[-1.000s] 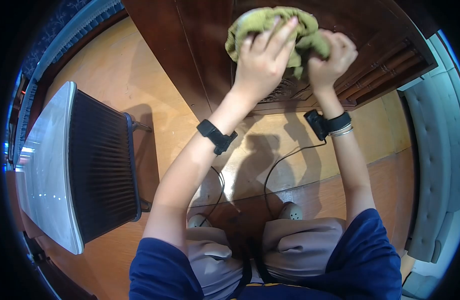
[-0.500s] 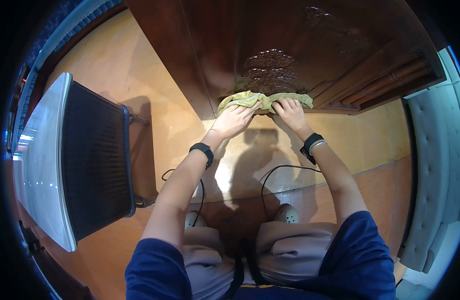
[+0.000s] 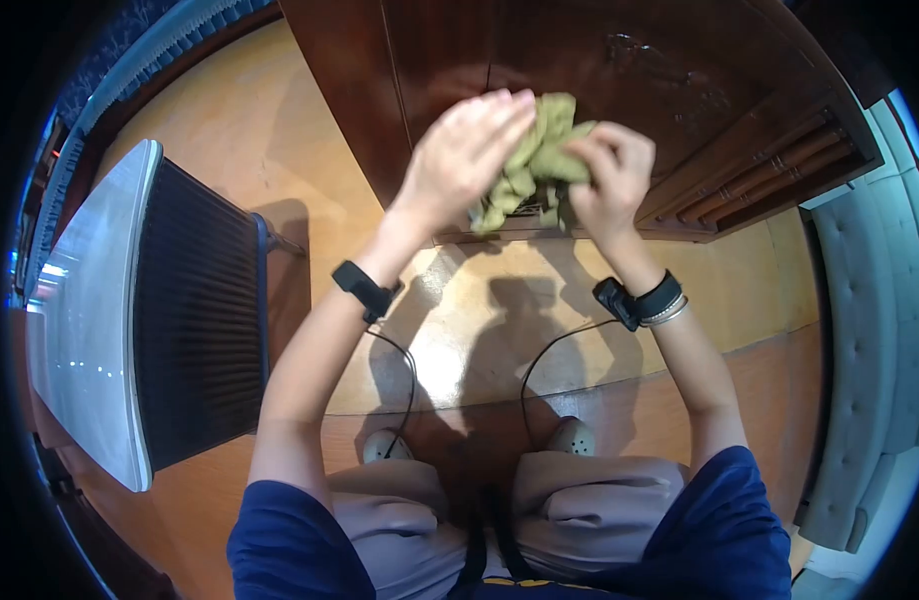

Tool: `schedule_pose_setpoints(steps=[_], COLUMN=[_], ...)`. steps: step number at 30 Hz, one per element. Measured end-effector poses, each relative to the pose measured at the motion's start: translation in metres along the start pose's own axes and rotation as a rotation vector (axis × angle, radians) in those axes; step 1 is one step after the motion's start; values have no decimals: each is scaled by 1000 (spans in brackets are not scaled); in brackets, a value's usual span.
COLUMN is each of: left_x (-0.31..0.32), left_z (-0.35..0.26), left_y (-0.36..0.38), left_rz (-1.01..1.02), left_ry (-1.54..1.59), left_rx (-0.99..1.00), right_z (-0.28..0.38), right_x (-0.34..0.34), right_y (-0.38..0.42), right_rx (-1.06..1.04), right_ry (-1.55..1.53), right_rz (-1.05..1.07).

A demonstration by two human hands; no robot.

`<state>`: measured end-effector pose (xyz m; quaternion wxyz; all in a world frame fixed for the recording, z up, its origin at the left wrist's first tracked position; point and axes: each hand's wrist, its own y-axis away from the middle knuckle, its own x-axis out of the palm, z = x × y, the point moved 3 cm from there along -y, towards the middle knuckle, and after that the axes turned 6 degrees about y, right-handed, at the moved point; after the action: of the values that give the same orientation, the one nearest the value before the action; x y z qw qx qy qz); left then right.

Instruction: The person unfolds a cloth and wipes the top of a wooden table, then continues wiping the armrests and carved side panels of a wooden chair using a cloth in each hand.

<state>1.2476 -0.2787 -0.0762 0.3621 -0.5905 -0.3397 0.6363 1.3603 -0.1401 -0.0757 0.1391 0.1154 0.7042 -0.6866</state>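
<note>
A crumpled yellow-green cloth (image 3: 547, 150) is bunched up between my two hands, in front of the dark wooden cabinet (image 3: 439, 60). My left hand (image 3: 464, 155) presses on the cloth's left side, its fingers together and fairly straight, slightly blurred. On the other side, my right hand (image 3: 614, 178) grips the cloth with curled fingers. Folds of the cloth hang below the hands and cover part of the cabinet's carved front. Each wrist wears a black band.
To the left stands a small table (image 3: 144, 320) with a pale top and dark ribbed side. A grey tufted sofa (image 3: 859, 330) runs along the right. Black cables (image 3: 412, 375) hang from the wrists toward my shoes (image 3: 384, 445) on the tiled floor.
Both hands have lifted the cloth up from the cabinet's lower edge. It was spread out sideways and is now gathered into a bunch between them.
</note>
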Motion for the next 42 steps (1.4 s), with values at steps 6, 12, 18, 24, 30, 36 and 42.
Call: schedule_pose_setpoints(steps=[6, 12, 18, 24, 30, 36, 42], left_x=[-81, -46, 15, 42, 24, -49, -104], left_z=[13, 20, 8, -2, 3, 28, 42], left_y=[-81, -55, 35, 80, 58, -26, -65], left_rz=[-363, -251, -109, 176, 260, -235, -506], left_ry=[34, -347, -158, -110, -57, -205, -553], left_rx=[215, 152, 95, 86, 95, 63, -44], right_z=[-6, -19, -13, -14, -2, -60, -131], right_x=[-36, 22, 56, 54, 42, -27, -71], right_y=[-93, -52, 45, 97, 103, 9, -39], right_rx=[10, 61, -263, -353, -152, 405, 746], right_ry=[125, 65, 192, 226, -135, -26, 124], right_rz=[-494, -356, 7, 256, 576, -215, -643])
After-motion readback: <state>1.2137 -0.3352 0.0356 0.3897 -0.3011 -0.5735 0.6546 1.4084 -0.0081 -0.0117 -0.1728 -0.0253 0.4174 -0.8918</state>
